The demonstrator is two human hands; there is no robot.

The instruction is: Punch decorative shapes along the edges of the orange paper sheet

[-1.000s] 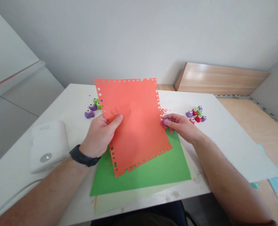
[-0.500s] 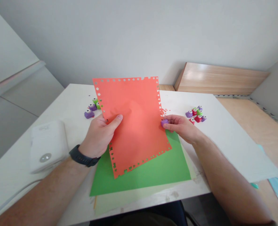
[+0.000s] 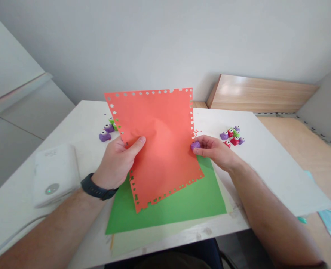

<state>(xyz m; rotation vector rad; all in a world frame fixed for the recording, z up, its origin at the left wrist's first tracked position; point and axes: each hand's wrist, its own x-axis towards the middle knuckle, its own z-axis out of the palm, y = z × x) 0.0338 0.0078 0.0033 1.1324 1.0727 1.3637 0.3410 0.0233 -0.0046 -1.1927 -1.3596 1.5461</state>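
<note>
An orange sheet of paper (image 3: 159,149) is held up at a tilt, with small shaped holes punched along its edges. My left hand (image 3: 117,157) grips it by the left edge, thumb on the front and fingers hidden behind. At the sheet's right edge, my right hand (image 3: 214,151) holds a small purple craft punch (image 3: 195,145) between thumb and fingers. The punch sits against the paper's edge; whether the paper is inside its slot I cannot tell. Beneath lies a green sheet (image 3: 179,213), on top of paler paper (image 3: 154,239).
Several purple, red and green punches with eyes (image 3: 234,136) lie on the right of the white table (image 3: 266,168). More punches (image 3: 105,135) lie at left. Orange paper bits (image 3: 197,132) are scattered behind the sheet. A white device (image 3: 57,175) with a cable (image 3: 16,237) stands at left.
The top of the orange sheet has tipped, its upper corners now spreading wider. Both hands keep their holds, the purple punch still at the right edge. A green light now shows on the white device.
</note>
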